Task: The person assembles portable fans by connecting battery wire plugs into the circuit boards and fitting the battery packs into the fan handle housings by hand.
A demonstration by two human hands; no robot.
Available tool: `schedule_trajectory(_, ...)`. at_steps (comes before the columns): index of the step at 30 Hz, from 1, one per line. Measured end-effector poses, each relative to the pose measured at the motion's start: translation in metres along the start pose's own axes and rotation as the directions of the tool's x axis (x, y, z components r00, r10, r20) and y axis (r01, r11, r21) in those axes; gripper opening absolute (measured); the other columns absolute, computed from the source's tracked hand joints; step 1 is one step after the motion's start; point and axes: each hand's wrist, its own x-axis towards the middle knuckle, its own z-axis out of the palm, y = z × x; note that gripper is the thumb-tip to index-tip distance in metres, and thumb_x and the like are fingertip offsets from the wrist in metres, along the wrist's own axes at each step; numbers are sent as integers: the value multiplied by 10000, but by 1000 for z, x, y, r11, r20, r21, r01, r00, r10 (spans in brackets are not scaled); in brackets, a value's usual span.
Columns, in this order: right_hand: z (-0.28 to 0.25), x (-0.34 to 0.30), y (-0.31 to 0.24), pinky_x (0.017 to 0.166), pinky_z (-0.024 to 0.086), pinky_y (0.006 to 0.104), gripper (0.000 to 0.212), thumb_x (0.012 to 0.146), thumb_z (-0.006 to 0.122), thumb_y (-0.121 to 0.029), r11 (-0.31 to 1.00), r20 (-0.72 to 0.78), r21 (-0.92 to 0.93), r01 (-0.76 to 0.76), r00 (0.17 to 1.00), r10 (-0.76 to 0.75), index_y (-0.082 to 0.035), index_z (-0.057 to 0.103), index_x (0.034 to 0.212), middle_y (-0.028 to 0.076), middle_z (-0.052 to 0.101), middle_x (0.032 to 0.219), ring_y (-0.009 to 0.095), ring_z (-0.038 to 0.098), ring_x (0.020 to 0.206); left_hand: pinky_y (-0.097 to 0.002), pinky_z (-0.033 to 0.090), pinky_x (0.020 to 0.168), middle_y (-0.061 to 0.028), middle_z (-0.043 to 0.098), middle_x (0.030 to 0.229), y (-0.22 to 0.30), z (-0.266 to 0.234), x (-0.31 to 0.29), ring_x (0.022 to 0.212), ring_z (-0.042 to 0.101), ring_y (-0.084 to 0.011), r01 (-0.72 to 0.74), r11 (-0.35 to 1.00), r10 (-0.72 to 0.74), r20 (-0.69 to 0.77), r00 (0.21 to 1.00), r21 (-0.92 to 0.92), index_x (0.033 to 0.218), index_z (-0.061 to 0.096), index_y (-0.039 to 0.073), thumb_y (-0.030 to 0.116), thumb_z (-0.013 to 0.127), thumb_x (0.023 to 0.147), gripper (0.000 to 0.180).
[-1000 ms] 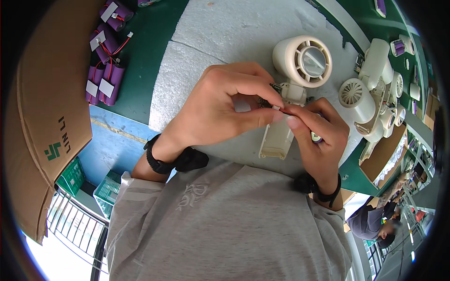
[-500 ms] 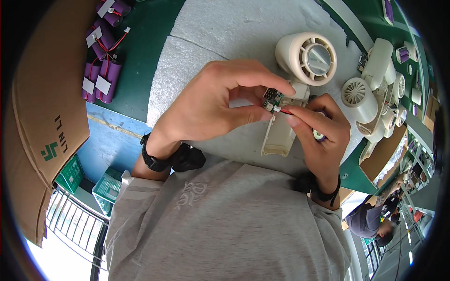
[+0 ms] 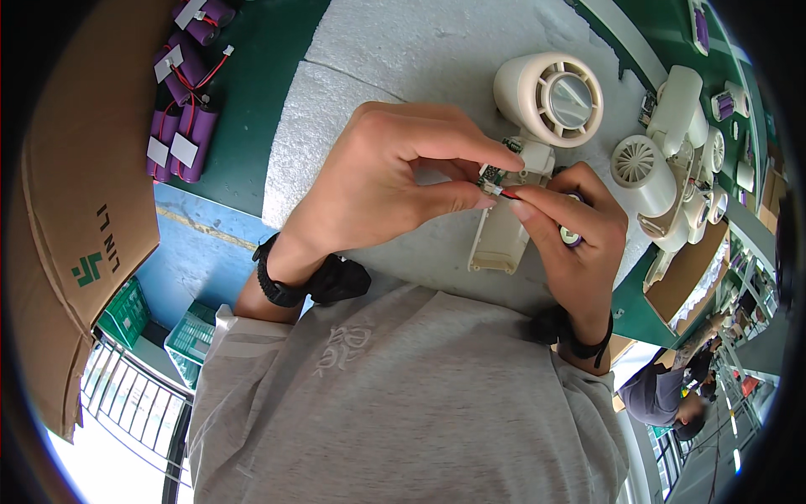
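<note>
My left hand (image 3: 378, 181) pinches a small green circuit board (image 3: 489, 175) between thumb and fingers. A white plug (image 3: 494, 190) on short red and black wires (image 3: 509, 195) meets the board's lower edge; whether it is fully seated I cannot tell. The thumb and forefinger of my right hand (image 3: 583, 231) are closed on those wires. A purple battery cell (image 3: 572, 238) shows partly between its curled fingers, the rest hidden. Just beneath both hands lies a cream fan housing, with its round head (image 3: 537, 94) above and its open handle shell (image 3: 500, 245) below.
White foam sheets (image 3: 361, 42) cover the green bench (image 3: 252, 92). Purple battery packs (image 3: 195, 139) with leads lie at the left, beside a large cardboard box (image 3: 92, 151). More cream fan parts (image 3: 646, 172) crowd the right. Another person (image 3: 659, 395) is at far right.
The board has tilted and shifted slightly right, between my fingers. Plug and wires are still at its edge, and both hands keep their grip.
</note>
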Motion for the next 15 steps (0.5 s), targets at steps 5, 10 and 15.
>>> schedule_trajectory(5, 1, 0, -1, 551, 367, 245, 186, 772, 745, -51, 1000, -36, 9, -13, 999, 14, -55, 750, 958, 49, 539, 722, 132, 510, 635, -270, 588, 757, -80, 692, 878, 0, 1, 2, 793, 680, -156, -51, 995, 51, 1, 999, 87, 992, 707, 21, -99, 754, 705, 315)
schedule_trajectory(10, 5, -1, 1, 555, 370, 238, 177, 779, 740, -49, 1000, -73, -5, -13, 997, 12, -58, 752, 956, 44, 543, 724, 125, 511, 634, -301, 587, 840, -130, 652, 1055, -2, 2, -3, 924, 680, -197, 77, 994, -79, -15, 997, -81, 1057, 653, -45, -172, 728, 702, 384)
schedule_trajectory(15, 5, -3, 4, 552, 368, 238, 180, 778, 742, -50, 999, -106, 13, 37, 994, -35, -60, 754, 957, 42, 540, 720, 121, 507, 633, -264, 578, 767, -71, 680, 892, -3, 5, -2, 853, 680, -132, 97, 979, -109, -59, 992, -182, 1018, 644, -5, -116, 727, 745, 306)
